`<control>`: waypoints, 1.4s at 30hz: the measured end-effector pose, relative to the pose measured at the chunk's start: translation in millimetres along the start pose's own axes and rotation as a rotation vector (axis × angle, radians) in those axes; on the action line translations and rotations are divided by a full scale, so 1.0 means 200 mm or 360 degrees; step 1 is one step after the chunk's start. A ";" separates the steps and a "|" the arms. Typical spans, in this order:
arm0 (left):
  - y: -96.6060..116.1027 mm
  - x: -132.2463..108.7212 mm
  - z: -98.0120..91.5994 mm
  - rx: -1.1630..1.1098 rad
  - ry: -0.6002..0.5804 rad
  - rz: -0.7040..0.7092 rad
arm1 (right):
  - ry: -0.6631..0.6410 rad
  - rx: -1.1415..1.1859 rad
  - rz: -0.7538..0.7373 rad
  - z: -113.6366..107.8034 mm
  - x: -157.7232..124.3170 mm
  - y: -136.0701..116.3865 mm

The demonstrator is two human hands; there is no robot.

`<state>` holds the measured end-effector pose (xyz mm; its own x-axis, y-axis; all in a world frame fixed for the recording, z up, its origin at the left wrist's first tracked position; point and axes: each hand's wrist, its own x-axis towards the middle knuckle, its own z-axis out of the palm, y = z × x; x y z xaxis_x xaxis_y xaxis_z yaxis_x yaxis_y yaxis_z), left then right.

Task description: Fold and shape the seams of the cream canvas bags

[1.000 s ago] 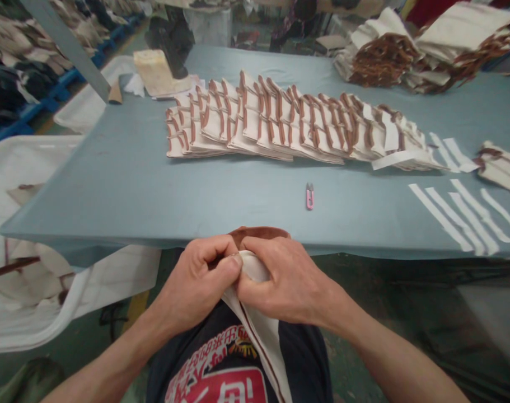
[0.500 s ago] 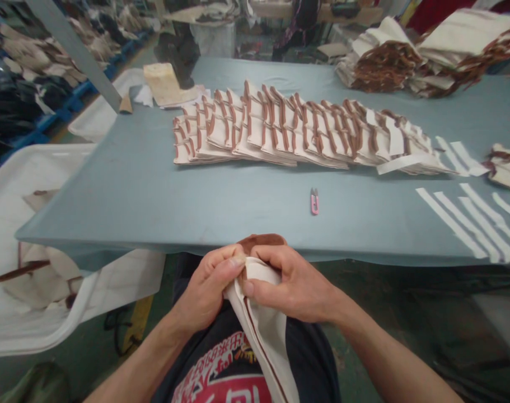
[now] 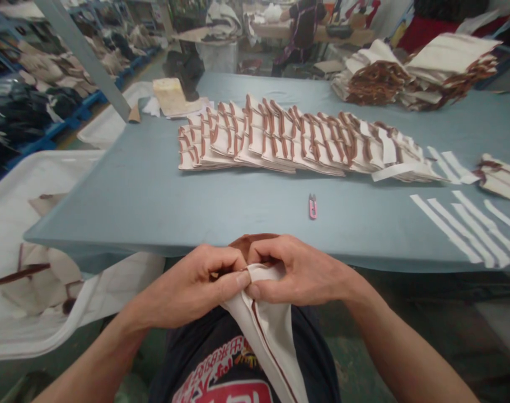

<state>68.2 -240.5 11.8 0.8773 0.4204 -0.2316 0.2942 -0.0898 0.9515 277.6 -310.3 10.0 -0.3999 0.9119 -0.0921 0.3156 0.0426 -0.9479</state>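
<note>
**A:** What did the hands have?

**B:** The left hand (image 3: pixel 188 285) and the right hand (image 3: pixel 300 273) were pressed close together, thumbs nearly meeting, pinching a cream canvas piece (image 3: pixel 271 330) between thumbs and curled fingers.

**A:** Where was that piece?

**B:** Just in front of the table edge, held over the person's lap. It hung down against a dark printed T-shirt (image 3: pixel 233 364), with a brown seam line (image 3: pixel 271 350) running along it and a brown fabric edge (image 3: pixel 248 242) showing above the knuckles.

**A:** And what lay on the table?

**B:** The grey-blue cutting table (image 3: pixel 112 221) held a pair of pink thread snips (image 3: pixel 312 207), the nearest loose tool to the hands, though well apart from them. Beyond lay a long overlapping row of cream pieces with brown trim (image 3: pixel 296 140), with white fabric strips (image 3: pixel 460 226) to the right.

**A:** Anything beside it?

**B:** A white plastic tub (image 3: pixel 42 162) stood to the left, holding more fabric pieces.
</note>
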 end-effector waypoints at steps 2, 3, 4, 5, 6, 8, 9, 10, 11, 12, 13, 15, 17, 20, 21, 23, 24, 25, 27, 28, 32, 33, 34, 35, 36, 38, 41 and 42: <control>0.02 -0.01 0.00 0.0176 -0.0025 0.0056 | -0.0024 -0.0141 -0.0034 0.00 0.00 -0.03; 0.03 -0.02 0.00 0.0259 0.0009 0.0115 | -0.0035 -0.0209 -0.0055 0.00 0.00 -0.05; 0.03 -0.02 0.01 0.0341 0.0078 0.0189 | -0.0048 -0.0274 -0.0077 0.00 0.01 -0.07; 0.03 -0.02 0.02 0.0415 0.0172 0.0275 | -0.0065 -0.0329 -0.0096 0.00 0.02 -0.09; 0.03 -0.02 0.03 0.0477 0.0276 0.0355 | -0.0083 -0.0372 -0.0108 -0.01 0.02 -0.11; 0.03 -0.03 0.03 0.0547 0.0420 0.0438 | -0.0129 -0.0432 -0.0092 -0.01 0.05 -0.13; 0.02 -0.03 0.03 0.0550 0.0432 0.0427 | -0.0150 -0.0449 -0.0068 -0.02 0.06 -0.14; 0.02 -0.04 0.02 0.0538 0.0408 0.0390 | -0.0159 -0.0458 -0.0043 -0.02 0.06 -0.14; 0.01 -0.04 0.01 0.0519 0.0356 0.0340 | -0.0165 -0.0458 -0.0026 -0.02 0.07 -0.14; 0.01 -0.05 0.00 0.0506 0.0290 0.0287 | -0.0166 -0.0452 -0.0029 -0.02 0.07 -0.13; 0.00 -0.06 -0.02 0.0505 0.0227 0.0239 | -0.0164 -0.0447 -0.0045 -0.02 0.08 -0.12; 0.00 -0.08 -0.05 0.0523 0.0136 0.0181 | -0.0151 -0.0458 -0.0088 -0.01 0.07 -0.12; 0.00 -0.09 -0.06 0.0553 0.0084 0.0153 | -0.0130 -0.0506 -0.0092 0.00 0.07 -0.12; 0.01 -0.09 -0.07 0.0580 0.0038 0.0115 | -0.0099 -0.0609 -0.0032 0.02 0.06 -0.13; 0.01 -0.09 -0.07 0.0589 0.0051 0.0096 | -0.0095 -0.0634 -0.0013 0.03 0.06 -0.14; 0.01 -0.08 -0.06 0.0596 0.0125 0.0077 | -0.0079 -0.0656 -0.0002 0.04 0.06 -0.15; 0.01 -0.08 -0.05 0.0593 0.0186 0.0077 | -0.0063 -0.0657 -0.0001 0.04 0.06 -0.15; 0.01 -0.07 -0.04 0.0580 0.0246 0.0085 | -0.0043 -0.0653 0.0002 0.04 0.06 -0.16; 0.00 -0.06 -0.01 0.0537 0.0370 0.0117 | -0.0009 -0.0651 0.0029 0.04 0.06 -0.16; 0.00 -0.05 0.00 0.0512 0.0430 0.0134 | -0.0003 -0.0650 0.0041 0.04 0.06 -0.16; -0.02 -0.03 0.04 0.0494 0.0578 0.0214 | -0.0083 -0.0575 0.0018 0.03 0.08 -0.14; -0.02 -0.03 0.04 0.0517 0.0585 0.0226 | -0.0109 -0.0548 0.0003 0.02 0.09 -0.13; -0.02 -0.03 0.04 0.0546 0.0594 0.0244 | -0.0124 -0.0532 -0.0010 0.02 0.09 -0.12; -0.02 -0.03 0.04 0.0578 0.0597 0.0255 | -0.0126 -0.0528 -0.0024 0.01 0.09 -0.12; -0.02 -0.03 0.04 0.0604 0.0594 0.0259 | -0.0116 -0.0531 -0.0038 0.01 0.09 -0.11; -0.01 -0.04 0.03 0.0626 0.0568 0.0242 | -0.0089 -0.0532 -0.0045 0.01 0.08 -0.10; 0.00 -0.06 0.01 0.0606 0.0506 0.0195 | -0.0077 -0.0451 -0.0044 0.02 0.07 -0.09; 0.01 -0.06 0.01 0.0600 0.0503 0.0202 | -0.0071 -0.0401 -0.0055 0.03 0.07 -0.08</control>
<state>58.3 -247.3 16.2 0.7746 0.6323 0.0090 0.3604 -0.4530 0.8154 262.2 -300.8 22.8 -0.4499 0.8895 -0.0798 0.5033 0.1788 -0.8454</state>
